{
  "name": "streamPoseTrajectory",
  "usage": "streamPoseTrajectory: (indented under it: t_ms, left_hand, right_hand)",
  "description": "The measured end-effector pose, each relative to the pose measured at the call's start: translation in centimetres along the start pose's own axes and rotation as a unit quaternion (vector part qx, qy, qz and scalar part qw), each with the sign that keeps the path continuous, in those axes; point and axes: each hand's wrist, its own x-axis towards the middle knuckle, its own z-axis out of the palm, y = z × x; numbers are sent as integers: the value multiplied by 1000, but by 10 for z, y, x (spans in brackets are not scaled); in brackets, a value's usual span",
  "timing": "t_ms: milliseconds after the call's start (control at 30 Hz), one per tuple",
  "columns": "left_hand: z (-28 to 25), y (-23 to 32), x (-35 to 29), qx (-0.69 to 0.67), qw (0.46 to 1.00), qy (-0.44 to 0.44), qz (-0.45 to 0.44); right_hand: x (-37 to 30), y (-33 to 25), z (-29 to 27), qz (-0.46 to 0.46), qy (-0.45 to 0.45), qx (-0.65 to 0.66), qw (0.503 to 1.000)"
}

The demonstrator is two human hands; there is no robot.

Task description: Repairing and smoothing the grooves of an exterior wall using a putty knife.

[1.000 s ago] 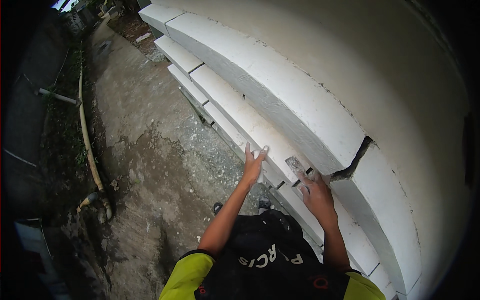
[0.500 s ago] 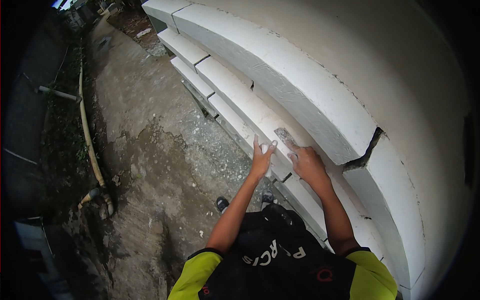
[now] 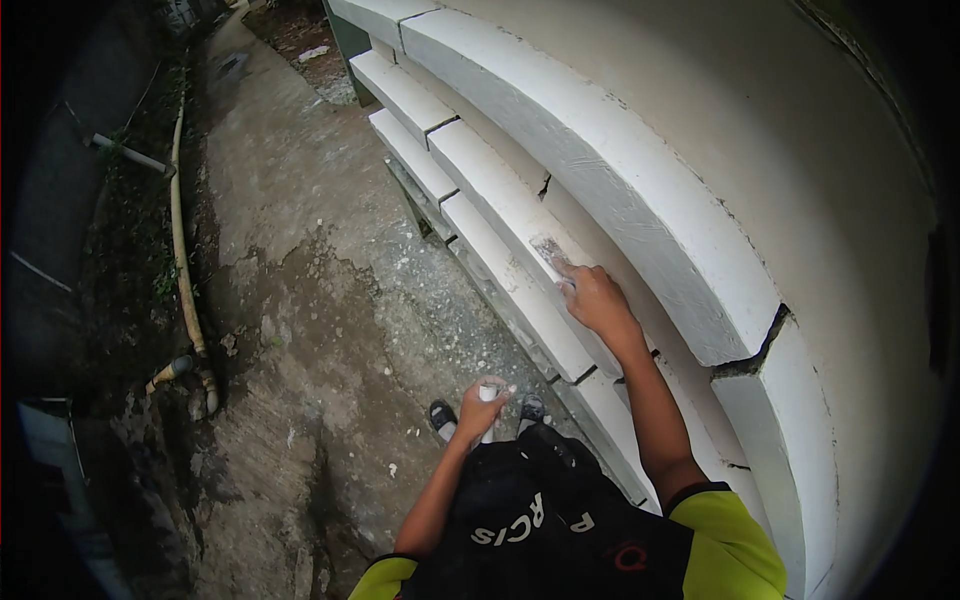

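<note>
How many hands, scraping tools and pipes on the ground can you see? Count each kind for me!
Hands: 2, the right hand and the left hand
Scraper blades: 1, the scraper pressed on the white moulding
Pipes on the ground: 2, the long yellowish pipe and the short grey pipe
Total: 5

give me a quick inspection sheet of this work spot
surface: white stepped plaster mouldings on a wall, cracked at lower right
job's things: flat grey scraper blade pressed on a moulding step; small white lump in the other hand
clutter: white flecks on the grey concrete ground
grippers: right hand grips the blade; left hand closed on the lump, off the wall
cables: pale hose along the ground's left edge
surroundings: grey pipe, weeds at left
</note>
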Motion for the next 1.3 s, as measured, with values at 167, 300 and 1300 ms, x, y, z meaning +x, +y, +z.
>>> streamPoseTrajectory:
  t_ms: [167,300,1300]
  left_hand:
    - [-8,3,-10,-36,999,-4,-18]
    - [-29,-8,-15,-49,997,63,11]
    - [-26,24,7,-48,999,-5,16]
  right_hand:
    - [-8,-30,-20,61,-28,-25,997]
    - [-42,-12,-24,34,-28,-9,999]
    - [-38,-1,-19,64,9,-51,997]
